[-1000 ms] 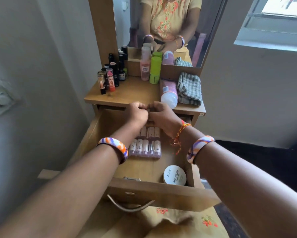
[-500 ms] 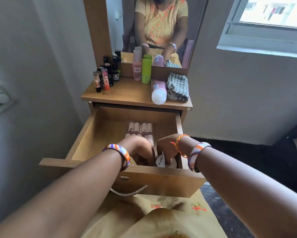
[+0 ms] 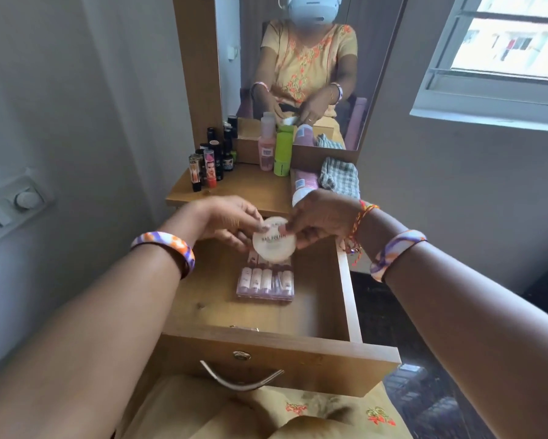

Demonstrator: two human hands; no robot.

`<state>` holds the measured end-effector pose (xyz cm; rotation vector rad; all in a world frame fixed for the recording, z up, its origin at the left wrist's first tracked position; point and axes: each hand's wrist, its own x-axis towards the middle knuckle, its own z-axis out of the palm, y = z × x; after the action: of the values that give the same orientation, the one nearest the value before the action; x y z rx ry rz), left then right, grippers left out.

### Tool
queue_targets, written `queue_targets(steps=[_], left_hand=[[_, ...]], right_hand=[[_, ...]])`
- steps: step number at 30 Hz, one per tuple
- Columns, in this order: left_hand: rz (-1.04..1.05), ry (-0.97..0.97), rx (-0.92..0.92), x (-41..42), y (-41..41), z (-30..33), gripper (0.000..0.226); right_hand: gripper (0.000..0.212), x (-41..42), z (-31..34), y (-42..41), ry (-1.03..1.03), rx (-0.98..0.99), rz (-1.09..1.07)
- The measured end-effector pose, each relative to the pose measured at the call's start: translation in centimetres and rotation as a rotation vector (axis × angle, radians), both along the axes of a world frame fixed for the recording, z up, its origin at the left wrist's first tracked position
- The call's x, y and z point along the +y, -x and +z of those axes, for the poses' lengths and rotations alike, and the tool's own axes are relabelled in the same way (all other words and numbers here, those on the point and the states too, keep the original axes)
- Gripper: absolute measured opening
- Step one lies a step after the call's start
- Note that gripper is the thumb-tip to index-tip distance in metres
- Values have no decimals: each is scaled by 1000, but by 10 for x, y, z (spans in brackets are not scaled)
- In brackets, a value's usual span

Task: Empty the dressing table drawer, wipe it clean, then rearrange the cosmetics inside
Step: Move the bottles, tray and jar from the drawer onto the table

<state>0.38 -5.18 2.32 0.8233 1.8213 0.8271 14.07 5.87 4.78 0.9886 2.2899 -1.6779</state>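
At the bottom centre of the frame, the open light-brown wooden drawer (image 3: 266, 346) shows its curved metal handle (image 3: 241, 377). On its floor, mid-frame, lies a clear flat plastic pack of small pink-capped bottles (image 3: 265, 282). Just above the pack, both hands hold a round white flat tub printed "NAIL POLISH" (image 3: 274, 239): the left hand (image 3: 226, 221) pinches its left edge, the right hand (image 3: 318, 221) its right edge, lid facing the camera. Farther up, the tabletop (image 3: 234, 188) carries upright dark lipstick tubes (image 3: 207, 167), a pink bottle (image 3: 265, 148), a green bottle (image 3: 282, 153) and a checked grey cloth (image 3: 339, 177).
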Motion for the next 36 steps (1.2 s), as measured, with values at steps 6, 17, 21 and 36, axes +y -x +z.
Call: queue_targets(steps=[6, 17, 21, 36], left_hand=[[453, -552, -325, 12, 6, 4, 16], [963, -487, -130, 72, 26, -12, 21], [939, -421, -37, 97, 33, -23, 33], [706, -410, 182, 119, 37, -34, 48]], right_hand=[[21, 14, 6, 37, 42, 319, -385], [25, 2, -28, 42, -109, 304, -325], [29, -6, -43, 34, -199, 175, -119], [20, 7, -86, 18, -204, -21, -87]])
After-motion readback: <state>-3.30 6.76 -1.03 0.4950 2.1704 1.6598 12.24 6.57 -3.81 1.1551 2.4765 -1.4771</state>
